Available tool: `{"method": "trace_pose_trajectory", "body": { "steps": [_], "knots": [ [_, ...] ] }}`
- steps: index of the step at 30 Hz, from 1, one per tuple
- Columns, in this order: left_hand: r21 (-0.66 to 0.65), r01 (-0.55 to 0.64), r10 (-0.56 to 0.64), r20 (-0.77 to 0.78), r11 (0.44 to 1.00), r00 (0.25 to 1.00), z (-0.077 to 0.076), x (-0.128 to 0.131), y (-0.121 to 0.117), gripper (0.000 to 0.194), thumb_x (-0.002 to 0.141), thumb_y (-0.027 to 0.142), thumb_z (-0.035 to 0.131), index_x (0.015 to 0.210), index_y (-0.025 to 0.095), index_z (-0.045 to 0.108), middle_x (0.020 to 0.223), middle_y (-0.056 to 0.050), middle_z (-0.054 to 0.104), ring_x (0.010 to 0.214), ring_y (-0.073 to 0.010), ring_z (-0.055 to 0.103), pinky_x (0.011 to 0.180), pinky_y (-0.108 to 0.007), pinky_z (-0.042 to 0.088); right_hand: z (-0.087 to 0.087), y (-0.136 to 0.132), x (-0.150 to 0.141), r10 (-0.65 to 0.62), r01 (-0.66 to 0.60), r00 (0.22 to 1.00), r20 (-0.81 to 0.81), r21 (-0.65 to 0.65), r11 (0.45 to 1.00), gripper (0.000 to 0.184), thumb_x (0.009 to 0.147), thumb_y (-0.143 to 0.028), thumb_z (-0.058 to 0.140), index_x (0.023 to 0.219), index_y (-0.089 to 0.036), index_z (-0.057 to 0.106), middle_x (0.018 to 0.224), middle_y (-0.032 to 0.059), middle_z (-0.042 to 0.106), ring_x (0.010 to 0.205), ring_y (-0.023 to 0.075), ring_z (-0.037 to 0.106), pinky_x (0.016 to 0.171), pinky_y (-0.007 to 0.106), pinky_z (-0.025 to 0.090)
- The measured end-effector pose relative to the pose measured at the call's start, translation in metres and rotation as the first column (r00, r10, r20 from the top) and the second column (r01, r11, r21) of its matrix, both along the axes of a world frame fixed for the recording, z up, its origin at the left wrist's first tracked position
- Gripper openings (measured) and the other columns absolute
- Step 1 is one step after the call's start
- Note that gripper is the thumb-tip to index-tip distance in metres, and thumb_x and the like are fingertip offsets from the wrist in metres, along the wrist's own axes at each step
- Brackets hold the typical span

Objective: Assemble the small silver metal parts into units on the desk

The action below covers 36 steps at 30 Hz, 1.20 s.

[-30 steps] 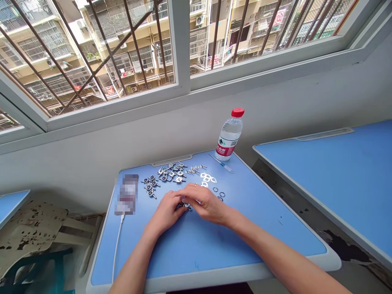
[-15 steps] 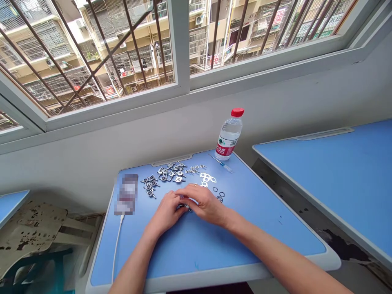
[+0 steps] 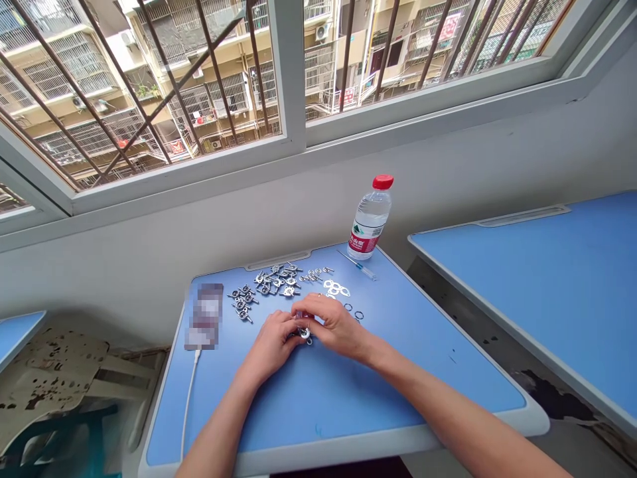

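We note the fingers [image 3: 311, 309] of both hands curled close together, their tips closing over a small bright metal piece [image 3: 303, 333] (which fingers actually pinch it, we cannot tell; most of it is hidden). The piece sits between the left hand [image 3: 269, 342] and the right hand [image 3: 333, 325], over the middle of a blue desk [image 3: 318, 425]. Just past the right fingertips lie linked metal tabs [image 3: 336, 288] and small dark rings [image 3: 353, 312]. Beyond the left hand, we count a scattered cluster of metal parts [image 3: 273, 282]. Farther out stand a water bottle with a red cap [image 3: 371, 216] and, beside it, a slim screwdriver [image 3: 359, 265]. Left of the hands lies a pixelated phone [image 3: 204, 315] with a white cable [image 3: 192, 398]. A second blue desk [image 3: 527, 279] stands to the right, below a barred window [image 3: 149, 86].
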<state>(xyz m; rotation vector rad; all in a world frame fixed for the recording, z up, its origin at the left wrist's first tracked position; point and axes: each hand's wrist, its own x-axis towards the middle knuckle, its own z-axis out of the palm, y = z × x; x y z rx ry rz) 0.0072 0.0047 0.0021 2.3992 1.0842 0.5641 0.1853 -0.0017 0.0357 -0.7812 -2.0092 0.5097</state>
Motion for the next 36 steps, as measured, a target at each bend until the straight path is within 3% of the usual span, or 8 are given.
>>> {"method": "trace_pose_trajectory", "body": {
  "steps": [10, 16, 21, 36],
  "knots": [
    [-0.004, -0.015, 0.015, -0.054, 1.000, 0.998, 0.004, 0.001, -0.004, 0.005, 0.088, 0.017, 0.063, 0.089, 0.020, 0.068, 0.095, -0.004, 0.064, 0.090, -0.0210, 0.055, 0.081, -0.034, 0.044, 0.000, -0.001, 0.001, -0.076, 0.074, 0.996, -0.047, -0.052, 0.996, 0.011, 0.086, -0.014, 0.053, 0.084, -0.021, 0.061, 0.069, 0.0008, 0.061, 0.064, 0.0146, 0.053, 0.063, 0.027, 0.046],
    [-0.025, -0.007, 0.004, -0.119, 1.000, 0.993, 0.013, -0.004, -0.007, 0.017, 0.089, 0.022, 0.062, 0.105, 0.025, 0.068, 0.092, -0.003, 0.062, 0.091, -0.0205, 0.054, 0.084, -0.035, 0.043, 0.006, 0.003, 0.011, -0.187, 0.177, 0.977, -0.101, -0.095, 0.980, 0.008, 0.086, -0.018, 0.055, 0.089, -0.021, 0.061, 0.073, 0.0011, 0.064, 0.064, 0.0147, 0.056, 0.063, 0.027, 0.049],
    [-0.017, -0.037, 0.035, -0.134, 0.999, 0.990, 0.019, -0.001, -0.011, 0.015, 0.086, 0.028, 0.066, 0.101, 0.025, 0.068, 0.094, -0.003, 0.062, 0.091, -0.0209, 0.054, 0.084, -0.036, 0.042, 0.007, 0.002, 0.013, -0.166, 0.164, 0.985, -0.047, -0.033, 0.986, 0.006, 0.087, -0.019, 0.055, 0.088, -0.021, 0.061, 0.073, 0.0023, 0.065, 0.066, 0.0153, 0.057, 0.064, 0.029, 0.049],
    [0.002, -0.025, 0.025, -0.123, 1.000, 0.992, 0.013, 0.000, -0.009, 0.011, 0.089, 0.029, 0.065, 0.097, 0.024, 0.068, 0.089, -0.003, 0.063, 0.090, -0.0213, 0.056, 0.083, -0.035, 0.043, 0.006, 0.001, 0.014, -0.076, 0.076, 0.996, 0.045, -0.004, 0.997, 0.010, 0.088, -0.014, 0.053, 0.088, -0.021, 0.061, 0.077, 0.0031, 0.067, 0.068, 0.0158, 0.057, 0.065, 0.029, 0.047]
  ]
}}
